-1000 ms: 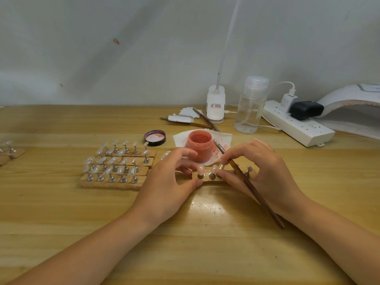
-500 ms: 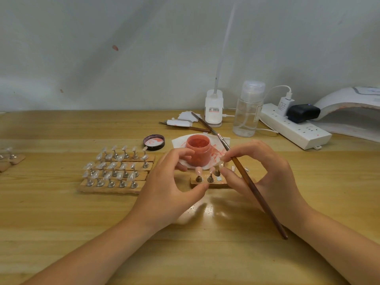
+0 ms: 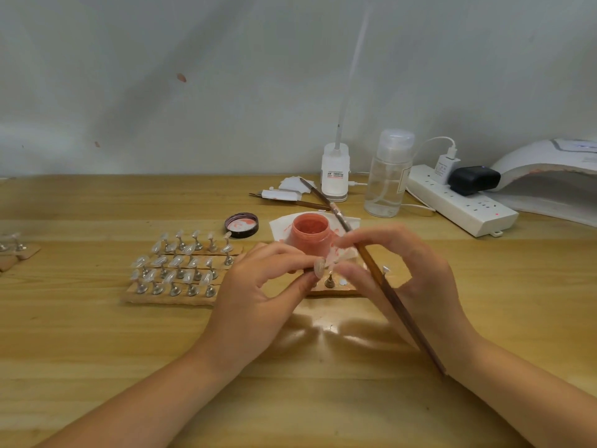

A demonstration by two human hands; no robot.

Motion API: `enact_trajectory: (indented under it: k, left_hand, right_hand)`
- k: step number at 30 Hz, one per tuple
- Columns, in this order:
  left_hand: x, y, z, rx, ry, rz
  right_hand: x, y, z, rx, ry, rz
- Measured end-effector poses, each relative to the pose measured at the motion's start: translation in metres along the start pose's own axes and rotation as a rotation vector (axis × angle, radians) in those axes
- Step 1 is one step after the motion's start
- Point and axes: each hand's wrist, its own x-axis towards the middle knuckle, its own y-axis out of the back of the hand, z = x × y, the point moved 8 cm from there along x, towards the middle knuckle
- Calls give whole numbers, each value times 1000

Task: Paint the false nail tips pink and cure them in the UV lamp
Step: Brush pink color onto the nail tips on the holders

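Since a moment ago your left hand [image 3: 255, 295] has lifted one stand [image 3: 319, 268] off the small board [image 3: 336, 287], and its fingers now pinch it just in front of the pink jar [image 3: 310, 234]. Your right hand [image 3: 416, 279] meets it there, fingers curled round the brush [image 3: 387, 286], blurred at the tips. Unpainted tips [image 3: 181, 266] wait on boards to the left; your UV lamp [image 3: 549, 179] sits far right on the tabletop [image 3: 97, 367].
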Motion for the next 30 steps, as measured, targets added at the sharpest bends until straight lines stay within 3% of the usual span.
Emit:
enact_trajectory:
  k: [4, 8, 17, 30]
  left_hand:
    - [1, 5, -10, -90, 116, 47]
    - [0, 6, -18, -124, 168, 59]
    - [0, 7, -19, -94, 172, 68]
    - [0, 6, -22, -120, 201, 48]
  right_hand:
    - [10, 16, 13, 227, -162, 127]
    - [30, 23, 25, 226, -269, 184]
    - [77, -21, 59, -34, -412, -162]
    - [82, -53, 70, -344, -362, -331]
